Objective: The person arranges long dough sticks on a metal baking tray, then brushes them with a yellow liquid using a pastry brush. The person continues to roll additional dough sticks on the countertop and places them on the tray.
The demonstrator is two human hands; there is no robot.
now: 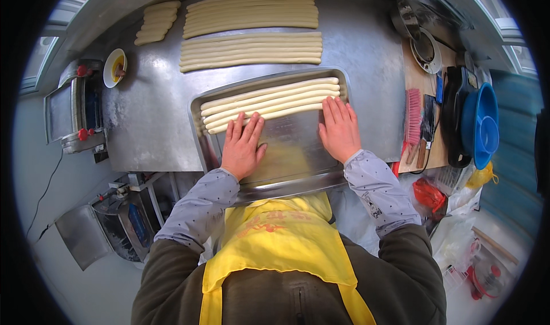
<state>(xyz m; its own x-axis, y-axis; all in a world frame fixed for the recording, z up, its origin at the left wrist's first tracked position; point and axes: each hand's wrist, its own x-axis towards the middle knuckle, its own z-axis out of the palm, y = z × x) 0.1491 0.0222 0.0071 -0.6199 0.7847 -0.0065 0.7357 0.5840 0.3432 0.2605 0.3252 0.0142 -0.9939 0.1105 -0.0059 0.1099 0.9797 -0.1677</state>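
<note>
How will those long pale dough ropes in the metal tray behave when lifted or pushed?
The long, pale dough ropes will probably sag, being slender and soft-looking. Pushed, one may roll, given its rounded sides. They could cling, lying close together.

Steel table (152, 113), pale floor (112, 290), teal wall panel (518, 136) at right
</note>
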